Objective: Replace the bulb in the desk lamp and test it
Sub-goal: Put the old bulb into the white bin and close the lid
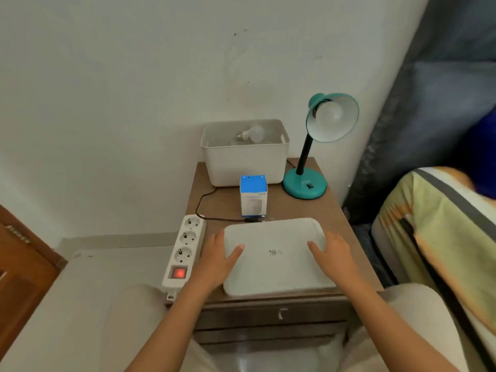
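Both hands on white lid [276, 256] at near edge of surface [316, 208]: left hand [218, 257] and right hand [332, 257] spread open, clasping its short ends, thumbs on top. Teal desk lamp [316, 146], frosted bulb [331, 114] seated in glossy shade. Loose bulb [251, 133] in white plastic bin [245, 157]; blue-white carton [253, 196] upright. My read on risks: power strip [183, 251] switch glows red, socket may be live; smooth lid could slip, swing into carton.
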Demonstrator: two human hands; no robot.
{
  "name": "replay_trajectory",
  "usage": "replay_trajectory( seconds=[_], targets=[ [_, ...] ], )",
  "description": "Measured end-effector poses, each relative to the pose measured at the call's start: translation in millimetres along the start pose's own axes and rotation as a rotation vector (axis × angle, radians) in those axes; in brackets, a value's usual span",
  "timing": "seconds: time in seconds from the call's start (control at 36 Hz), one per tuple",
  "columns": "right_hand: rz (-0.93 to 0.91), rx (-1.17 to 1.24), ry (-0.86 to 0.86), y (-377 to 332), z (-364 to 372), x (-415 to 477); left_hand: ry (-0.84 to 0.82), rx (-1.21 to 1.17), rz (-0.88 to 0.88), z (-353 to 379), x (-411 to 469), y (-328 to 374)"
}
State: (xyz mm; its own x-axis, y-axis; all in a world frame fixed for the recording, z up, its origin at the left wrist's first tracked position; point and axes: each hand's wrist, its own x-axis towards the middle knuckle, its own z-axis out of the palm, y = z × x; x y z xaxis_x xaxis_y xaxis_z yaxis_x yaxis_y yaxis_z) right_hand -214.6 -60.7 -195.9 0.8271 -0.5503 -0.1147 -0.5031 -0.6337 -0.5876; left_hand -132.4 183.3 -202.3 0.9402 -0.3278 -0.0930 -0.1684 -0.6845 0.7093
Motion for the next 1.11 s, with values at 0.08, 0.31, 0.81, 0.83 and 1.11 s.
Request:
replay_trajectory(
  seconds=[0.08, 0.31, 0.81, 0.83, 1.11],
  targets=[
    [0.046, 0.003, -0.003, 18.9, 7.4, -15.4, 0.001, 0.084, -0.074, 21.0, -16.5, -11.1],
    [-0.085, 0.01, 0.022, 35.3, 26.2, -41.6, 0.092, 0.216, -0.057, 51.3, -40.2, -13.8],
    [-0.185, 0.325, 0.241, -19.9, -8.9, -60.9, 0.245, -0.173, 0.016, -10.8, -30.8, 33.0],
    [-0.212, 0.332, 0.249, -30.6, -16.4, -52.7, 0.268, -0.173, 0.031, -21.3, -22.7, 39.6],
    [-0.337, 0.293, 0.211, -139.9, -53.4, 70.9, 0.373, -0.169, 0.052, -117.1, 91.6, 76.1]
  ],
)
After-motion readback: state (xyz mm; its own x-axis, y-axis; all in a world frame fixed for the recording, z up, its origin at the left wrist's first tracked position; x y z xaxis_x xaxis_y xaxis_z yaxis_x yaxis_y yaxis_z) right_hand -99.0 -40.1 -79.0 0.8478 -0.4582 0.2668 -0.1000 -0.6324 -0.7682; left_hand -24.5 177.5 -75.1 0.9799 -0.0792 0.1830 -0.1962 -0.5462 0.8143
